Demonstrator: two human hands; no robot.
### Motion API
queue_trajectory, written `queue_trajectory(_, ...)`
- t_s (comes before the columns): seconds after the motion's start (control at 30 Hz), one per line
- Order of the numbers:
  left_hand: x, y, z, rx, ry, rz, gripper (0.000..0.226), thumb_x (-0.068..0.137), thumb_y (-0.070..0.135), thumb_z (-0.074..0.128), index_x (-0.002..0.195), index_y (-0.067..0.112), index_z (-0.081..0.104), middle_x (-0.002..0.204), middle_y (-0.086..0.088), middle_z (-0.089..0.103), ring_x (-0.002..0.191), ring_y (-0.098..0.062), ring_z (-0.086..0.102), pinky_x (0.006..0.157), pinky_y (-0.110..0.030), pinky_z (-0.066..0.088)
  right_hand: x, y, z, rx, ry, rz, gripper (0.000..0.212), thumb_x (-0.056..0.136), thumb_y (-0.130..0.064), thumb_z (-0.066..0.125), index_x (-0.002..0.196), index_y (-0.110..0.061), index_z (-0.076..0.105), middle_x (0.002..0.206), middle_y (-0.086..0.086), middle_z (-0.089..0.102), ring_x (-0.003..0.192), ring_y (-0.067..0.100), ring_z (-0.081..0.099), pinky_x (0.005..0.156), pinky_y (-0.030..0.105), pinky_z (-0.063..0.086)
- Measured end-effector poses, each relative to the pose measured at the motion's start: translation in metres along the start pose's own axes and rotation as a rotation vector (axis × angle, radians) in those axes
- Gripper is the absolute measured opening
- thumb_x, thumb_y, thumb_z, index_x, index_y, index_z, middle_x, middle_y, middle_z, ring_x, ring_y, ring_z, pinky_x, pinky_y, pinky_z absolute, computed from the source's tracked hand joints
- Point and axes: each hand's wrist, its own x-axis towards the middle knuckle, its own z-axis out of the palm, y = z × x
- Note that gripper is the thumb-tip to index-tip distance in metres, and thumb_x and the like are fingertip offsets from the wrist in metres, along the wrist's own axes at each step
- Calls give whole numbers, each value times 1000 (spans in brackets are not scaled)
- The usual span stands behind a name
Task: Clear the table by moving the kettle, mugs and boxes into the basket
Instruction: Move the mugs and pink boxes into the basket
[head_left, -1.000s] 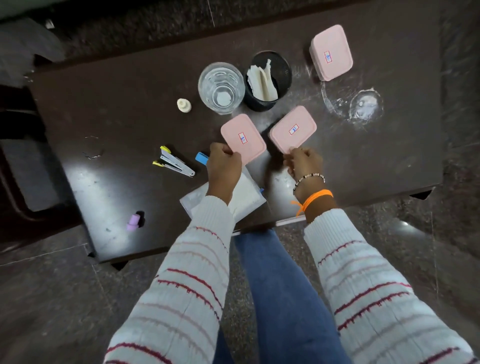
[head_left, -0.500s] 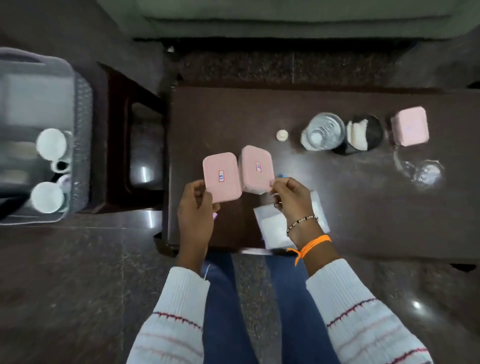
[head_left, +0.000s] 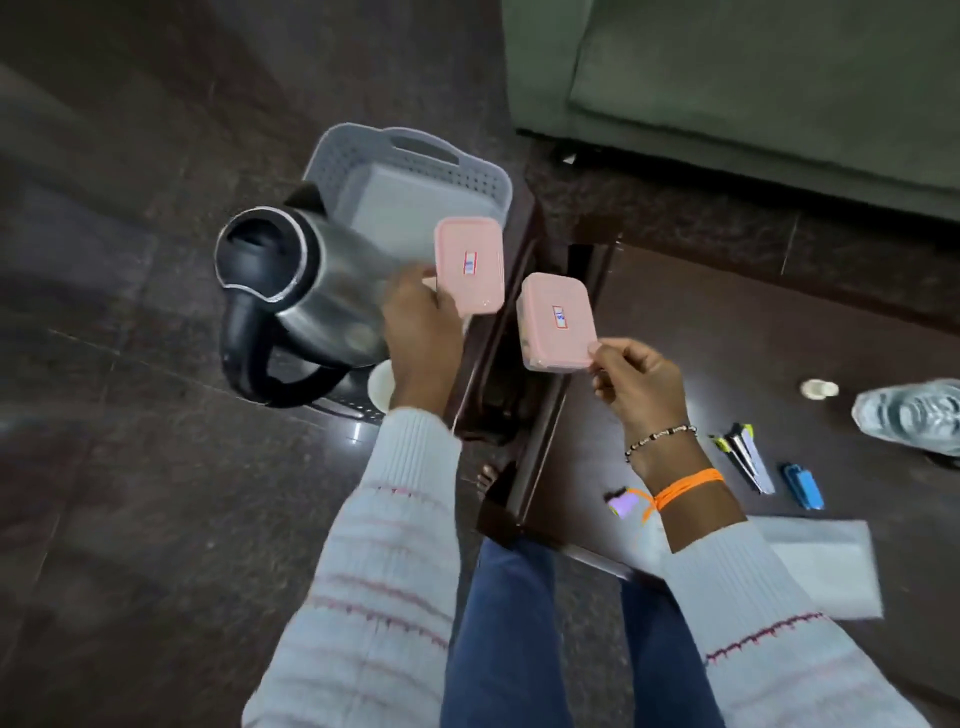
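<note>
We pinch one pink lidded box (head_left: 469, 265) in our left hand (head_left: 422, 327) above the basket (head_left: 410, 171), another pink box (head_left: 557, 322) pinched in our right hand (head_left: 641, 382).

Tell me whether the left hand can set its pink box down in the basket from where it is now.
Probably yes. The left hand holds its pink box over the basket, whose far half looks bare. The kettle fills the near-left part, so the box should go toward the far side.
</note>
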Motion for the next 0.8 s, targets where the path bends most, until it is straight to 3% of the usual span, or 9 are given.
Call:
queue_trajectory(0.2,74,2,22,411,-149,95,34,86,-9,39,119,-3,45,128,-20,48,113,-36,53,90,-39,41,-5,11,22,-52,74,-18,21,87,2,55,72,-12,61,44,-7,57,33,-2,45,38,8,39)
queue_trajectory(0.27,84,-4,30,477,-224,87,34,87,-10,38,120,-3,45,128,-21,48,114,-38,53,92,-41,42,-6,16,25,-92,89,-29,16,87,2,55,77,-9,61,55,4,54,34,-2,45,39,8,39)
queue_trajectory(0.37,92,-16,36,551,-340,76,31,89,-6,40,118,-4,52,123,-24,56,113,-39,55,89,-41,46,-4,20,31,-158,101,-45,21,87,2,56,73,-13,62,58,7,52,35,-2,46,41,8,40)
queue_trajectory(0.47,88,-22,36,468,-384,91,33,86,-5,42,118,-7,49,123,-26,55,116,-39,52,93,-40,42,2,14,39,-197,99,-80,20,87,2,55,75,-12,62,55,4,53,35,-2,45,41,9,40)
queue_trajectory(0.57,75,-23,19,234,-316,106,42,81,-9,38,122,-10,45,129,-27,50,121,-37,45,99,-35,31,16,-3,57,-209,83,-151,11,87,3,54,87,-5,63,45,-8,55,35,-2,46,40,8,39)
queue_trajectory(0.63,57,-24,0,74,-271,65,45,82,-11,36,126,-10,44,131,-28,49,122,-37,46,98,-33,28,29,-16,74,-238,54,-201,11,87,3,54,89,-3,63,51,-3,57,35,-3,48,41,8,41)
queue_trajectory(0.73,27,-30,-20,-9,-262,22,47,83,-13,37,130,-6,45,131,-26,52,122,-38,46,97,-32,29,53,-31,109,-303,-12,-234,21,84,2,54,69,-12,60,58,4,56,37,-3,50,43,10,44)
queue_trajectory(0.8,13,-37,-24,-28,-281,-31,52,85,-11,37,135,2,43,133,-21,52,122,-36,47,99,-34,32,71,-32,134,-375,-41,-228,27,81,-1,57,61,-19,57,60,10,60,45,4,56,53,18,51)
